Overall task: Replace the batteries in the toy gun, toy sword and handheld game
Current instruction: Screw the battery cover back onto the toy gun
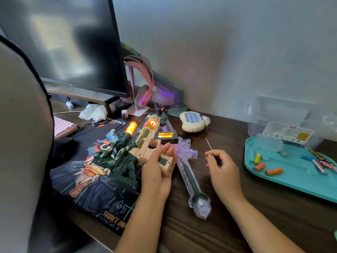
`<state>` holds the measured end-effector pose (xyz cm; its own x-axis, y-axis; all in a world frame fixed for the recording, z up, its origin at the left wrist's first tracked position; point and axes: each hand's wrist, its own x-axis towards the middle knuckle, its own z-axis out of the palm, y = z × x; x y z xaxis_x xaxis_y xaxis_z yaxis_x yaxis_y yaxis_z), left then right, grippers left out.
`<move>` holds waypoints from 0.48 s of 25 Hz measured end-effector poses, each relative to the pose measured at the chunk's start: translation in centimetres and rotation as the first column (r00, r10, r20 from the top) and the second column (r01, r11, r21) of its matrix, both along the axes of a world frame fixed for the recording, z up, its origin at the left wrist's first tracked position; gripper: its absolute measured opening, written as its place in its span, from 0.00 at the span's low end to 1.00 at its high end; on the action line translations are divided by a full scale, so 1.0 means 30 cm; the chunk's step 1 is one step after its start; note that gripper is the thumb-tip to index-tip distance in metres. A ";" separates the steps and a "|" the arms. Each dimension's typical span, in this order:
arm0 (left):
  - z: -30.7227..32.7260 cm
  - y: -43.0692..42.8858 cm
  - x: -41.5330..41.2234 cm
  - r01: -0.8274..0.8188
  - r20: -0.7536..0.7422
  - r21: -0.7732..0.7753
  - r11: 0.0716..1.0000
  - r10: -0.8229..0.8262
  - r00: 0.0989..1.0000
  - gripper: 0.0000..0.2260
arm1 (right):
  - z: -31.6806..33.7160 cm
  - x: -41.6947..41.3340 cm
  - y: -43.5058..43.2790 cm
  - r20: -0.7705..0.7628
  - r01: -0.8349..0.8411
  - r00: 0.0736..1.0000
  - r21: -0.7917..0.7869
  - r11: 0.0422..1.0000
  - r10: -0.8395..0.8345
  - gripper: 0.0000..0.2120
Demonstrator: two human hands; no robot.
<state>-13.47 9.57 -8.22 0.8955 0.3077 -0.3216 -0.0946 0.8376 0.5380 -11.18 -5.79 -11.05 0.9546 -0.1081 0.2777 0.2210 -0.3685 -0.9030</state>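
Note:
My left hand [158,167] grips the handle of the beige and green toy gun [144,141], which is lifted over the desk with its orange lights glowing. My right hand [221,168] pinches a thin screwdriver [209,144], its metal shaft pointing up and away. The clear toy sword [189,172] lies flat on the desk between my hands, its guard lit purple. The cream handheld game [193,121] with blue buttons rests further back near the wall. Loose orange and yellow batteries [273,171] lie in the teal tray [295,181] at the right.
A printed mouse mat [87,172] covers the desk's left part. A monitor [69,42], pink headphones on a stand [144,88], crumpled tissue [94,112] and a pink keyboard [63,126] stand behind. Clear plastic boxes [284,123] sit at the back right. A chair back [21,143] fills the left.

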 end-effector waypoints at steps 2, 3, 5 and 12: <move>-0.014 0.037 -0.016 -0.029 -0.016 -0.038 0.999 0.028 0.999 0.05 | -0.011 -0.003 0.004 -0.019 0.016 1.000 0.011 1.000 -0.015 0.08; -0.018 0.053 -0.023 -0.035 -0.023 -0.060 0.998 0.034 0.999 0.04 | -0.013 -0.005 0.004 -0.032 0.021 0.999 0.012 1.000 -0.020 0.08; -0.020 0.074 -0.033 -0.044 -0.034 -0.092 0.995 0.041 0.999 0.05 | -0.016 -0.007 0.002 -0.053 0.028 0.998 0.011 1.000 -0.028 0.08; -0.015 0.182 -0.020 0.165 -0.272 0.265 0.950 -0.091 0.958 0.14 | -0.013 -0.010 0.004 -0.113 0.049 0.992 0.008 0.999 -0.048 0.08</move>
